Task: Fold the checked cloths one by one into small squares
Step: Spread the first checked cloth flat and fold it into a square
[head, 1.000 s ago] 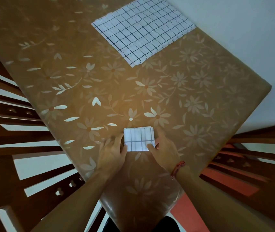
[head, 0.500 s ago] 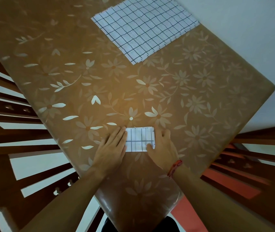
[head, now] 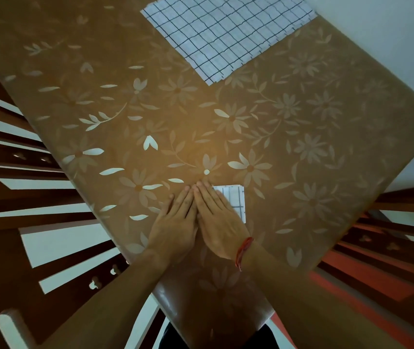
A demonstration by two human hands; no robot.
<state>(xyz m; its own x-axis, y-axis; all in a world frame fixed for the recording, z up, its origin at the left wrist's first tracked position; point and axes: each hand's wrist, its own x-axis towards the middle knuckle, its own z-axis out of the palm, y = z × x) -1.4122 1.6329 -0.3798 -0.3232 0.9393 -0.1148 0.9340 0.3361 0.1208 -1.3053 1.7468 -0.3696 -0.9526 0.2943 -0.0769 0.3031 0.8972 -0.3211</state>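
Note:
A small folded checked cloth (head: 237,201), white with dark lines, lies near the table's front edge. My right hand (head: 219,220) rests flat on it with fingers straight and together, covering its left part; only the right strip shows. My left hand (head: 175,219) lies flat beside it, touching the right hand, on the tablecloth or on the cloth's hidden left edge. Neither hand grips anything. A stack of unfolded checked cloths (head: 226,36) lies spread at the far end of the table.
The table (head: 301,127) has a brown cover with pale flowers and lies diagonally in view. Dark wooden chair backs stand at the left (head: 11,187) and right (head: 389,222). A pale wall is at the upper right.
My hands have come together. The right hand slid left from the cloth's right edge onto its top and now covers most of it. The left hand shifted slightly right.

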